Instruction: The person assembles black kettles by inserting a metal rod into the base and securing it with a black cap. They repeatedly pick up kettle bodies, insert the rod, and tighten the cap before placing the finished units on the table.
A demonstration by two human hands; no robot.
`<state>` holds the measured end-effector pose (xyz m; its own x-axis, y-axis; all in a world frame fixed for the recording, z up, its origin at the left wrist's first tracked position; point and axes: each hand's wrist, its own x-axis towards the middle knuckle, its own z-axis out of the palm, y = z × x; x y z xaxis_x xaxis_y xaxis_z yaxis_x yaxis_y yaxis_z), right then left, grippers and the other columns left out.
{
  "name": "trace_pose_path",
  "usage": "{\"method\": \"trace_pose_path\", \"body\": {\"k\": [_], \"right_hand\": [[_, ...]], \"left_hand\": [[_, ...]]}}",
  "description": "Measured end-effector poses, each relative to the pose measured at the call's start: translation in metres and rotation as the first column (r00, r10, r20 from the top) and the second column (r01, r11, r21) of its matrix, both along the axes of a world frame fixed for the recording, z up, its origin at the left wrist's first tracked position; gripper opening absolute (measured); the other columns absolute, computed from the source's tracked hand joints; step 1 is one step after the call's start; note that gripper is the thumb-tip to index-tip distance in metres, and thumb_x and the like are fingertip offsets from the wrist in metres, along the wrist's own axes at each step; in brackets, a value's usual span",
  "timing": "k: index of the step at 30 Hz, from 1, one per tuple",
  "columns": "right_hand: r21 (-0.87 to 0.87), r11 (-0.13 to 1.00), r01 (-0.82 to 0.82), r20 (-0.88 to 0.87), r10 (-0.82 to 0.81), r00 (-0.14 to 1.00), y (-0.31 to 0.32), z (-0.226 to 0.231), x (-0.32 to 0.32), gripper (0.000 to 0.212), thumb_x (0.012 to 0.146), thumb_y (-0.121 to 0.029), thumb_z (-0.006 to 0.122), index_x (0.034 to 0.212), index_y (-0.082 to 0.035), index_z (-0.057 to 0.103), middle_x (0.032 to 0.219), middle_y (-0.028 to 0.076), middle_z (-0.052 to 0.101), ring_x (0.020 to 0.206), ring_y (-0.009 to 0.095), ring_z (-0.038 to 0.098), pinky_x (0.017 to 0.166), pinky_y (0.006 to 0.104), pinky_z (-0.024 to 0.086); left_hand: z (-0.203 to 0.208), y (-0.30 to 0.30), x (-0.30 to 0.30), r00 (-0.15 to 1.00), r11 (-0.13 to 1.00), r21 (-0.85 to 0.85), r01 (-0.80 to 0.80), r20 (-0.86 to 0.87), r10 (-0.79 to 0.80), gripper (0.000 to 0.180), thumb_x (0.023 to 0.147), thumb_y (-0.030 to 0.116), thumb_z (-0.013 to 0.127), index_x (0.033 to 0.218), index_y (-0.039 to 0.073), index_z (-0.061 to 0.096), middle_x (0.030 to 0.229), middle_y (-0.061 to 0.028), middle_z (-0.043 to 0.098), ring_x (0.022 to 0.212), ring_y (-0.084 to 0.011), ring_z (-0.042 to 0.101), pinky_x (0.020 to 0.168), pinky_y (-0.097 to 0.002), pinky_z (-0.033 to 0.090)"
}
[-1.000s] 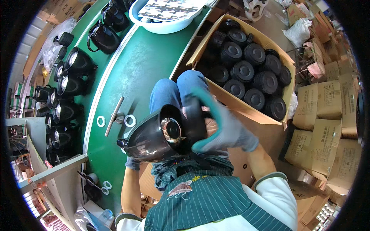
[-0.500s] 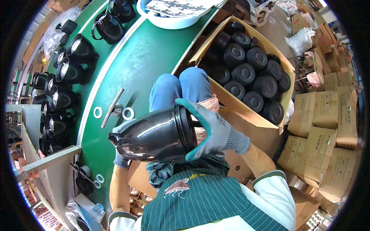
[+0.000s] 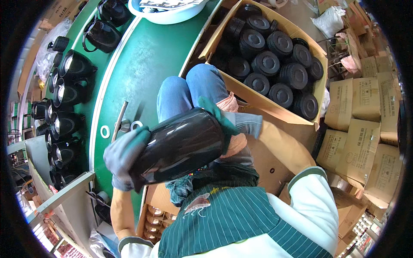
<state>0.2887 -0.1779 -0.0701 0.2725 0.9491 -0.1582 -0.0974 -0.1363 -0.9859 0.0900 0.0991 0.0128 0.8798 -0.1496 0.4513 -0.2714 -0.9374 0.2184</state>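
A glossy black jug body (image 3: 185, 144) lies on its side across my lap, its narrower end to the left and dipping slightly. My left hand (image 3: 125, 152), in a grey and green work glove, is closed round the narrow end; its outline is partly blurred. At the wide right end my right hand (image 3: 220, 118), gloved alike, grips the far upper side, with most of its fingers hidden behind the jug. Left of the jug, a metal bar tool (image 3: 119, 121) and a white ring (image 3: 105, 131) lie on the green bench (image 3: 146, 56). A second white ring (image 3: 136, 125) lies close to the jug.
An open carton (image 3: 320, 92) of stacked black round lids stands ahead to the right. Several black jugs (image 3: 69, 92) line the bench's far left side. A white basin (image 3: 172, 16) sits at the back. Closed cartons (image 3: 355, 142) are piled at the right.
The jug has turned in my hands, and its ringed wide end is now covered. My left hand has come over the narrow end; my right hand has shifted to the jug's upper side.
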Motion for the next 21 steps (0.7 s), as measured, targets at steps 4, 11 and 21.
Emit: {"method": "trace_pose_path", "body": {"k": [4,11,21], "right_hand": [[-0.019,0.997,0.078,0.272,-0.071,0.960,-0.022,0.026,0.000,0.108,0.090,-0.062,0.067,0.166,-0.007,0.013,0.166,0.026,0.023,0.154,0.039,0.028,0.120,0.0604,0.028],[0.427,0.840,0.335,0.134,-0.425,0.895,0.009,0.006,-0.063,0.123,0.084,-0.069,0.071,0.164,0.003,0.012,0.169,0.028,0.017,0.156,0.043,0.021,0.127,0.0478,0.020],[0.378,0.914,0.148,0.411,-0.309,0.858,0.018,0.055,-0.043,0.098,0.095,-0.052,0.066,0.164,0.001,0.021,0.168,0.026,0.022,0.156,0.039,0.024,0.127,0.0449,0.020]], "left_hand": [[-0.036,0.007,-0.008,0.952,0.680,-0.667,-0.306,-0.194,0.238,0.027,0.086,0.017,0.075,0.105,0.000,0.078,0.103,-0.0154,0.080,0.098,-0.0267,0.078,0.091,-0.0357,0.059],[-0.063,-0.004,-0.019,0.939,0.544,-0.772,-0.329,-0.207,0.275,0.027,0.086,0.018,0.076,0.105,-0.001,0.078,0.102,-0.0143,0.080,0.097,-0.0262,0.078,0.092,-0.0360,0.059],[-0.127,0.051,-0.070,0.961,0.184,-0.950,-0.252,-0.268,-0.067,0.062,0.095,0.037,0.070,0.140,-0.004,0.056,0.130,-0.0225,0.067,0.110,-0.0336,0.071,0.094,-0.0457,0.059]]}}
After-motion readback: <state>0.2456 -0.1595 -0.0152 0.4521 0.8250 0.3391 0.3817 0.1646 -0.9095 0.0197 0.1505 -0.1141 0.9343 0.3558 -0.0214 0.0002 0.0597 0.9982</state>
